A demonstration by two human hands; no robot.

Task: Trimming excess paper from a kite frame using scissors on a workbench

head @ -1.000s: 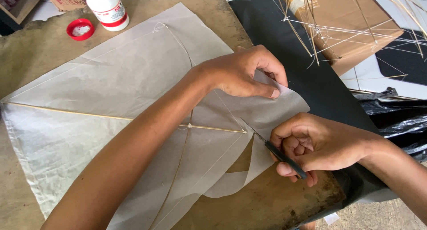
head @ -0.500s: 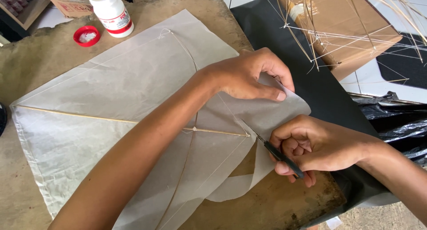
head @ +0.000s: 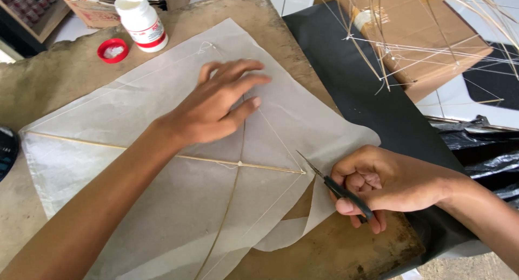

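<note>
A worn brown worktable stands over a pale tiled floor in daylight.

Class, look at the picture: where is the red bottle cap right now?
The round red plastic cap lies in the head view's upper left, on the brown worktop, just left of the white bottle.

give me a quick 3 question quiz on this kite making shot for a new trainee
1. True or false: the left hand lies flat, fingers spread, on the pale kite paper.
2. What does the right hand hold? A) a brush B) scissors C) the bottle
3. Fill in: the red cap lies beside the white ____.

Key
1. True.
2. B, the scissors, shut tips at the end of the horizontal stick.
3. Bottle, standing uncapped at the table top edge.
</note>
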